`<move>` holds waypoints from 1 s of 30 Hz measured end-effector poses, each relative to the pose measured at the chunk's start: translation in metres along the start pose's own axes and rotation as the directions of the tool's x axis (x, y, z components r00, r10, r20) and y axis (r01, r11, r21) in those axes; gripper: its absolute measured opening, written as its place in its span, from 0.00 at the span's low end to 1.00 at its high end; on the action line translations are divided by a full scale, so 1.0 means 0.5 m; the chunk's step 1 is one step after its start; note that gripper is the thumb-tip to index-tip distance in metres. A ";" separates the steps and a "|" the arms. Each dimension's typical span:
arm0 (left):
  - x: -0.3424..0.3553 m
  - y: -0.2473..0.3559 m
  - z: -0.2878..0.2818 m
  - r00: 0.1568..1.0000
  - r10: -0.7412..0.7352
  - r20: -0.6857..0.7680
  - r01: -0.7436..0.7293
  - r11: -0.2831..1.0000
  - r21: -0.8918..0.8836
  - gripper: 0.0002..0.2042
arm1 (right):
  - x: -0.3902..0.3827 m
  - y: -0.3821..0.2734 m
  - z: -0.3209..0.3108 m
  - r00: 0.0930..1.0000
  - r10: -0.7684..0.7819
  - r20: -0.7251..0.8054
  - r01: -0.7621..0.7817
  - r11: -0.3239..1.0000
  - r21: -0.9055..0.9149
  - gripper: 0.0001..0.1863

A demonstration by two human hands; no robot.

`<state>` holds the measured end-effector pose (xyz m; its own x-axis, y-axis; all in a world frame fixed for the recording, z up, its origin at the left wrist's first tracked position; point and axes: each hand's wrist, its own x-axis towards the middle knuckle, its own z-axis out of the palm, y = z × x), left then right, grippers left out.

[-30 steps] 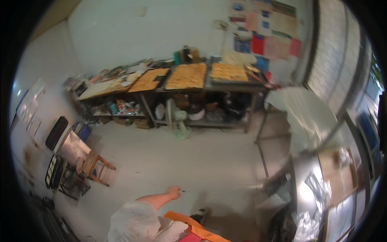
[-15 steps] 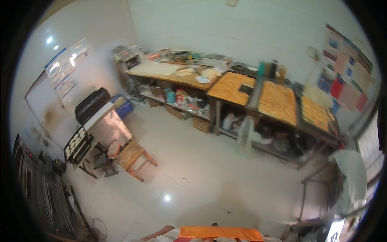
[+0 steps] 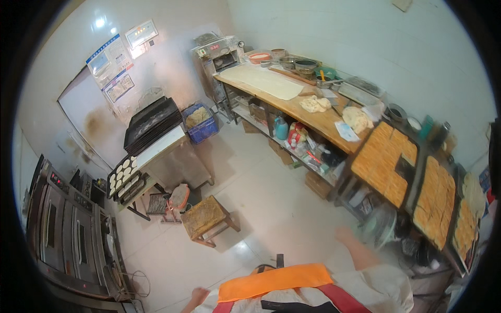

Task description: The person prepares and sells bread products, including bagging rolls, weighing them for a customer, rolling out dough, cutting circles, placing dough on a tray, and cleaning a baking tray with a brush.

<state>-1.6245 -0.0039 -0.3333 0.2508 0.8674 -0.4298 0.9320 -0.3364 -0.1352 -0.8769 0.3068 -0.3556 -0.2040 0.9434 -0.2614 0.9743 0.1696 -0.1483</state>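
Note:
My left hand (image 3: 200, 293) shows at the bottom edge, left of the orange strap (image 3: 274, 279) on my front, too small to tell its finger shape. My right hand (image 3: 346, 237) hangs blurred over the floor, left of the pale green fan (image 3: 382, 231), its fingers unclear; no held object is visible in either. A wooden stool (image 3: 204, 216) stands ahead of me. On the right, trays of baked golden pastry (image 3: 381, 163) rest on a metal bench.
Ovens (image 3: 70, 235) line the left side beside racked trays of pale dough rounds (image 3: 121, 177) and stacked black trays (image 3: 151, 122). A blue crate (image 3: 202, 131) stands on the floor. Ahead, a wooden worktable (image 3: 334, 128) bears dough and bowls, with goods on its lower shelf.
My view has swung to the left, bringing the ovens and stool nearer the middle and the pastry trays to the right. My right hand now shows at lower right.

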 end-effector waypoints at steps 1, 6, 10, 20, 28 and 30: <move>0.013 0.009 -0.006 0.930 -0.259 0.259 0.342 0.869 -0.358 0.12 | 0.115 -0.079 -0.173 0.993 0.094 0.064 -0.102 0.987 0.124 0.13; 0.296 -0.030 -0.181 0.642 -0.479 0.599 0.758 0.282 -0.588 0.12 | 0.573 -0.302 -0.474 0.974 -0.016 -0.226 0.124 0.871 0.475 0.12; 0.645 -0.166 -0.270 0.763 -0.408 0.501 0.642 0.389 -0.661 0.13 | 0.764 -0.342 -0.429 0.970 -0.222 -0.104 0.245 0.858 0.451 0.16; 1.569 -0.638 -0.876 0.862 -0.490 -0.129 0.093 0.404 -0.910 0.14 | 1.165 -0.213 -0.576 0.957 0.289 -0.025 -0.183 0.668 0.721 0.12; 2.015 -0.754 -1.217 0.955 -0.277 -0.103 0.022 0.416 -0.909 0.15 | 1.667 0.005 -0.896 0.451 0.828 -0.333 -0.256 0.477 0.841 0.13; 2.117 -0.800 -1.242 0.956 -0.265 -0.129 -0.013 0.401 -0.916 0.17 | 1.723 0.059 -0.925 0.290 0.864 -0.411 -0.445 0.502 0.742 0.11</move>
<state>-1.5693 1.2765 -0.1800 0.0269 0.9653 -0.2596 0.6103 0.1898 0.7690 -0.9798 1.2565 -0.1440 0.8222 0.5374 0.1875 0.5087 -0.5461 -0.6656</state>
